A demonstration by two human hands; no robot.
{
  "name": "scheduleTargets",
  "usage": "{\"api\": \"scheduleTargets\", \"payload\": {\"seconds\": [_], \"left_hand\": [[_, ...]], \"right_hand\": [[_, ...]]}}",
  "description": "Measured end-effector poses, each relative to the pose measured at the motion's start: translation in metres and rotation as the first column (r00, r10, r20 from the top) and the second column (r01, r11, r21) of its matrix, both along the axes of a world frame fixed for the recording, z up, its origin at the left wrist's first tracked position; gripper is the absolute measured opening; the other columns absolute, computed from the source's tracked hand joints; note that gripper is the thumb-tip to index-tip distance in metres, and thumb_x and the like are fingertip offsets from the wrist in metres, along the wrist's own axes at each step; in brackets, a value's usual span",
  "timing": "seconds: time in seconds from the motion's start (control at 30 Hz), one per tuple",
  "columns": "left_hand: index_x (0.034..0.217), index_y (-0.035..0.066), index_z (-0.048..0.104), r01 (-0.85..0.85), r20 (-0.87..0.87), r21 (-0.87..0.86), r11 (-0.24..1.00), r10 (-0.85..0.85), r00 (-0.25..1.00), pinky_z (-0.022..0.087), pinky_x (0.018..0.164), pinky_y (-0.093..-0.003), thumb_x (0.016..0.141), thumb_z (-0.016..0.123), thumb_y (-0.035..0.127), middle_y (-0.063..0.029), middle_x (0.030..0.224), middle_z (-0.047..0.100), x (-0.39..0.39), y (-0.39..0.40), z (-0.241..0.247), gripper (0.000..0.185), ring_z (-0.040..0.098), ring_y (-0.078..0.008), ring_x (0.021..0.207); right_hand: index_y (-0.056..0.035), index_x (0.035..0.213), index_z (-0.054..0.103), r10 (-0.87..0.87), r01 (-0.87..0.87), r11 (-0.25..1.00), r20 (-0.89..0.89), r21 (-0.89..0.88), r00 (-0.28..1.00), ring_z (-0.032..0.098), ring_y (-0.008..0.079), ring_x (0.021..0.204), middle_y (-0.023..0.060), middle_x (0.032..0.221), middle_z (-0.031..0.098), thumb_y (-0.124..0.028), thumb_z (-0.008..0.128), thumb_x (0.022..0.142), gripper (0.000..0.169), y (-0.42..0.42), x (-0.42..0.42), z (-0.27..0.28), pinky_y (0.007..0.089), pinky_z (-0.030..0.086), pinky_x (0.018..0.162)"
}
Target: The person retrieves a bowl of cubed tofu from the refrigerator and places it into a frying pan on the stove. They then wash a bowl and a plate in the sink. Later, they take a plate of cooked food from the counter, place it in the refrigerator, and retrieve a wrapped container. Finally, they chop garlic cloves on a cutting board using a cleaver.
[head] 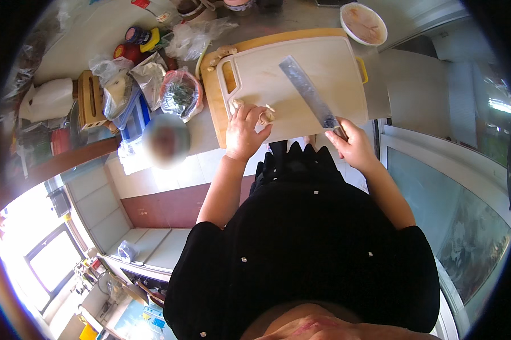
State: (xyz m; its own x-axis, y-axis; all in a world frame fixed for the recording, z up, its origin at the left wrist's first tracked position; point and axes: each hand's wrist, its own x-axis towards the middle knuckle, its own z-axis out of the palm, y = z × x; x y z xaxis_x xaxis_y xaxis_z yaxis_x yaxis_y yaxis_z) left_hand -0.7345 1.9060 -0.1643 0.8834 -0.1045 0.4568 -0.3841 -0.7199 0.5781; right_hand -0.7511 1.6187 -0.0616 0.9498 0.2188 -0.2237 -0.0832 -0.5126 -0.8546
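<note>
A white plastic cutting board [298,85] lies on a wooden board [213,91]. My right hand [352,142] grips the handle of a cleaver [308,93], whose broad blade points up and left above the white board. Near the board's lower left, my left hand [247,129] is bent over some pale garlic [267,115], fingers against it; whether it grips the garlic cannot be told. Another garlic piece [236,104] lies just beyond the fingers. Ginger root [223,52] rests on the wooden board's upper left corner.
A white round tub [363,24] stands beyond the boards at the right. Left of them are a plastic-wrapped bowl of greens [181,94], a wooden box [91,100], plastic bags [191,38] and jars [137,35]. A glass-panelled door [447,204] is at the right.
</note>
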Motion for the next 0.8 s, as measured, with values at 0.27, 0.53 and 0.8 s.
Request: {"api": "scheduleTargets", "payload": {"seconds": [0.27,0.53,0.8], "left_hand": [[0.118,0.009,0.067,0.024,0.055,0.203,0.979,-0.036,0.998,0.047,0.1,-0.0451,0.076,0.072,0.012,-0.0072,0.116,0.067,0.02,0.068,0.014,0.042,0.06,-0.0307,0.111],[0.101,0.007,0.062,-0.064,-0.092,-0.243,0.968,0.042,0.995,0.053,0.065,-0.0334,0.07,0.089,0.021,-0.0078,0.093,0.062,0.047,0.021,0.036,0.044,0.063,-0.0214,0.077],[0.1,0.012,0.06,-0.135,-0.052,0.019,0.991,0.135,0.989,0.055,0.066,-0.0406,0.071,0.087,0.036,-0.0058,0.101,0.062,0.068,-0.063,0.011,0.047,0.066,-0.0279,0.081]], "right_hand": [[0.0008,0.124,0.061,-0.046,0.047,0.999,0.046,-0.017,0.998,0.043,0.0065,0.052,-0.0008,0.065,0.052,-0.011,0.067,0.096,0.031,-0.013,-0.005,-0.007,0.0265,0.035,0.049],[0.002,0.121,0.062,-0.088,0.094,0.994,0.108,-0.061,0.99,0.052,0.0098,0.063,0.0034,0.074,0.059,-0.011,0.069,0.094,0.031,-0.022,-0.009,-0.011,0.0271,0.043,0.059],[-0.0022,0.122,0.063,-0.068,0.095,0.979,0.15,-0.18,0.986,0.067,0.023,0.074,0.013,0.087,0.07,-0.021,0.069,0.094,0.034,-0.012,-0.01,-0.002,0.0343,0.052,0.07]]}}
